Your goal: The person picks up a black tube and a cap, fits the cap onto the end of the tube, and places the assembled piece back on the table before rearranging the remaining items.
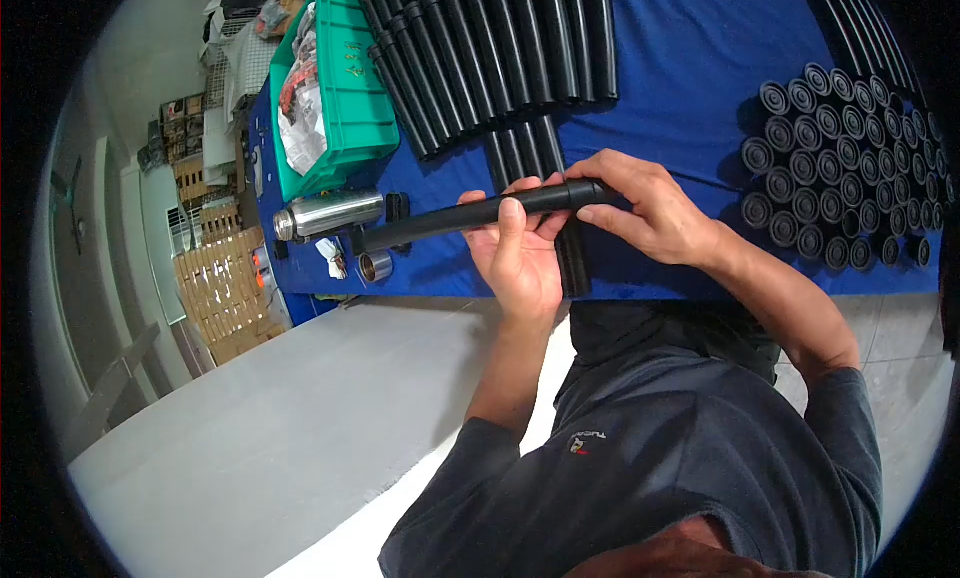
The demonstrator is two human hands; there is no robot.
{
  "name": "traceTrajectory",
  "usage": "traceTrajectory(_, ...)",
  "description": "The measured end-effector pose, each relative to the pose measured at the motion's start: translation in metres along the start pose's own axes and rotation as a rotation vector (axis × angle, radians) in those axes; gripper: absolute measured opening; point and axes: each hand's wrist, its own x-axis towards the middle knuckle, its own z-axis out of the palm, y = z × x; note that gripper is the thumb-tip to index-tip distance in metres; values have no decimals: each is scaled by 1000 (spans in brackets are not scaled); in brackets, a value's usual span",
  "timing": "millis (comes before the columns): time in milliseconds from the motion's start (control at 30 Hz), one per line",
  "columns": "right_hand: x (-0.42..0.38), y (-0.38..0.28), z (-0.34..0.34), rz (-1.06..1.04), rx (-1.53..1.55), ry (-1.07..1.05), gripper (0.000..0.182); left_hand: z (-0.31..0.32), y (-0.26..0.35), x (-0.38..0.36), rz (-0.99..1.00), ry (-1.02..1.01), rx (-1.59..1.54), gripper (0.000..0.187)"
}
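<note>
With the held black tube [440, 221] as the dial's centre, the wearer's body is at 5 o'clock. The left hand [524, 265], palm up, is wrapped under the tube's middle with its thumb across the top, probably to cradle the weight. The right hand [655, 213] pinches the tube's wider end between thumb and fingers, seemingly to steady it. The tube slants across both hands above the blue tablecloth [690, 108], its far end pointing to 9 o'clock, near a steel thermos flask [335, 215]; a small metal cup [375, 268] is at 8. Rows of black tubes [490, 58] lie at 12, side by side, perhaps to stop rolling. At 3, a tube stack [845, 163] shows its ringed ends, likely nested for stability. A green crate [365, 93] at 10 keeps bagged items [303, 128] together
</note>
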Motion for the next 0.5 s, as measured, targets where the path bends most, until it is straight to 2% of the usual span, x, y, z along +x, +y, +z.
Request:
traceTrajectory(67, 0, 0, 1, 12, -6, 9, 37, -2, 1, 1, -7, 6, -7, 26)
traceTrajectory(167, 5, -10, -6, 227, 155, -44, 37, -7, 3, 4, -10, -14, 4, 25)
traceTrajectory(267, 4, 2, 0, 82, 122, -26, 37, -8, 4, 3, 11, -43, 64, 26)
traceTrajectory(367, 3, 0, -4, 157, 158, -15, 35, -4, 9, -2, 11, -65, 33, 28)
traceTrajectory(467, 6, -9, -14, 374, 262, -98, 33, -6, 29, 2, -16, -79, -87, 30)
traceTrajectory(500, 6, -9, -12, 317, 236, -90, 33, -12, 30, 3, -25, -71, -81, 29)
